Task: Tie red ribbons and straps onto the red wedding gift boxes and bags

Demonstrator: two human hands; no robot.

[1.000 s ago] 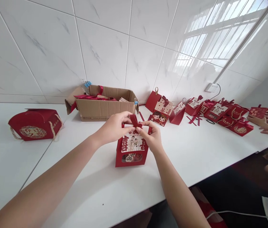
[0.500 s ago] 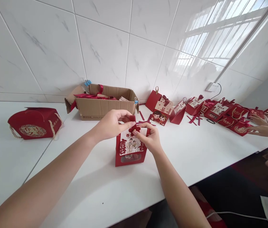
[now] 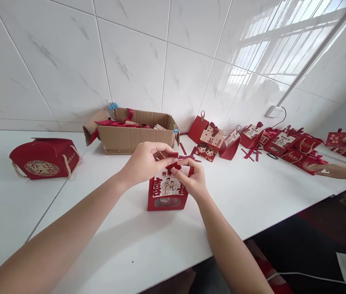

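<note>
A red gift box (image 3: 167, 203) with a printed wedding couple and an oval clear window stands upright on the white table in front of me. At its top, a dark red ribbon (image 3: 173, 155) forms a loop or bow, partly covered by my fingers. My left hand (image 3: 146, 163) pinches the ribbon's upper part between thumb and fingers. From the other side, my right hand (image 3: 195, 179) is closed on the ribbon at the box's top edge, its thumb pressing on the front. The exact shape of the knot is hidden.
Behind the box sits a cardboard box (image 3: 123, 141) of red ribbons. A red box with rope handles (image 3: 45, 159) stands at left. Several finished-looking red boxes (image 3: 208, 145) and ribbon pieces (image 3: 251, 154) line the back right. A co-worker's hands (image 3: 329, 169) are at far right.
The ribbon end in my left hand has tipped down to the right. The gift box has shifted slightly. At far right, a co-worker's hand has raised a red box.
</note>
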